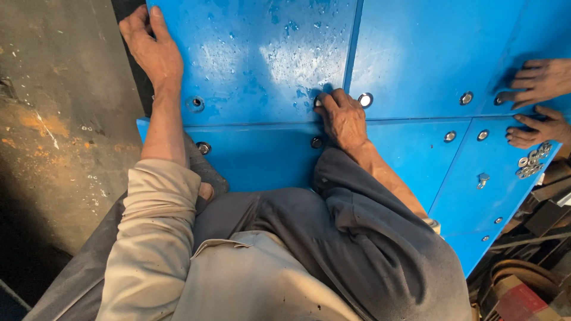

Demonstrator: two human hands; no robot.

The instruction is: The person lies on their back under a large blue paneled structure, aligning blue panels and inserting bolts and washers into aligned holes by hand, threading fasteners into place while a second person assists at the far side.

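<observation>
A large blue metal panel (267,53) made of several bolted plates lies in front of me. My left hand (151,47) rests flat on its far left corner, fingers over the edge, holding nothing. My right hand (342,116) presses on the panel's middle seam, fingertips on a small metal fastener (317,101) next to a shiny washer (365,100). Whether the fingers pinch that fastener I cannot tell. Bolt heads (203,147) and a hole (194,104) dot the plates.
Another person's two hands (538,101) rest on the panel's right edge, beside a pile of loose washers (531,161). A wing nut (482,178) lies on the lower right plate. Stained concrete floor (53,131) lies to the left; scrap metal (535,238) sits lower right.
</observation>
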